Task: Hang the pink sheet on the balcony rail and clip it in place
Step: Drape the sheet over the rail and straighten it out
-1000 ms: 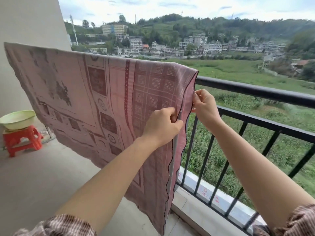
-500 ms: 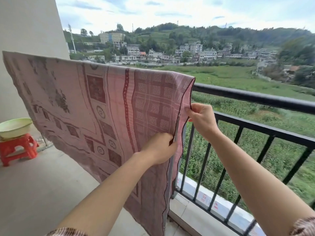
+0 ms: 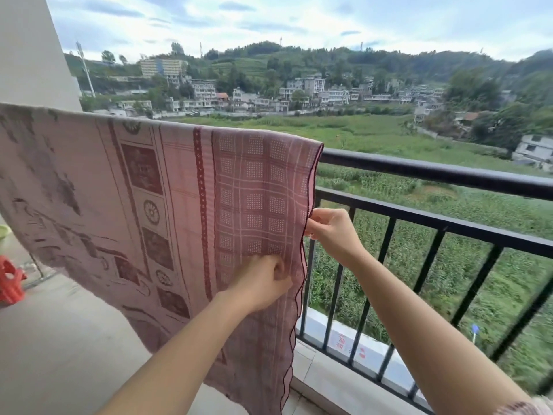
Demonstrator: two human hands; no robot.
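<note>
Head view, setting: A person stands on a balcony facing green fields, a cluster of pale buildings [image 3: 305, 88] and wooded hills under a cloudy sky.

Sheet: The pink sheet [image 3: 167, 205], patterned with dark red squares, medallions and a checked border, lies draped over the black balcony rail [image 3: 434, 173]. Its near half hangs down on the balcony side, from the left of the frame to a dark-trimmed, scalloped side edge near the middle.

Left hand: The left hand [image 3: 263, 283] is low on the checked border, just inside the scalloped edge. Its fingers are curled into the cloth and pinch a fold of it.

Right hand: The right hand [image 3: 332, 232] sits higher and just to the right, at the side edge itself. Thumb and fingers are closed on the trim, in front of the railing's upright bars.

Sheet against the grips: Both hands hold the same side edge, the right above the left. The cloth runs up from them to the top rail and falls below the left hand towards the floor [image 3: 59, 339].

Rail: To the right of the sheet the top rail is bare and runs off to the frame's right side.

Surroundings: A red plastic stool [image 3: 10, 283] stands at the far left beside a pale wall [image 3: 30, 55]. Checked sleeves show at the bottom right corner.
</note>
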